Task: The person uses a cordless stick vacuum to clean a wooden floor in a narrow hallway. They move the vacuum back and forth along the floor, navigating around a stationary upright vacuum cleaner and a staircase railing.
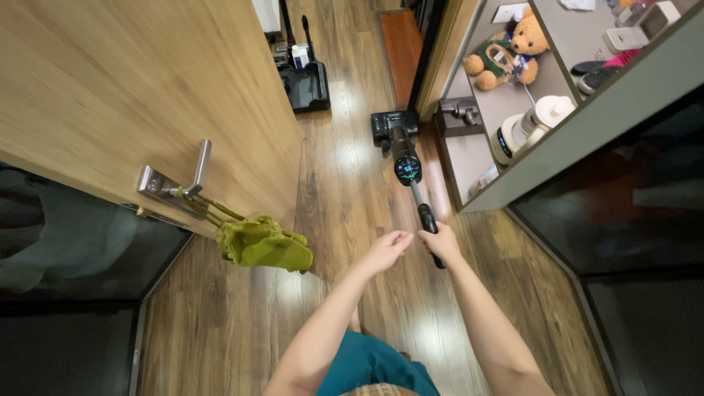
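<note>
The stick vacuum [402, 150] stands on the glossy plank floor [352, 205], its head [394, 123] just reaching the doorway by the shelf unit [587, 117] (nothing shows which boards are done). The right hand [438, 240] grips its black handle; the left hand [389, 248] hovers loose, touching nothing. A soft green cloth [264, 243] hangs from the metal door lever [180, 183].

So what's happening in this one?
A person stands on a wood floor holding a stick vacuum. The right hand grips its handle; the left hand hangs just beside it, apparently empty. The vacuum's head sits by the base of a shelf holding a teddy bear. A green bag hangs from the door handle.
</note>
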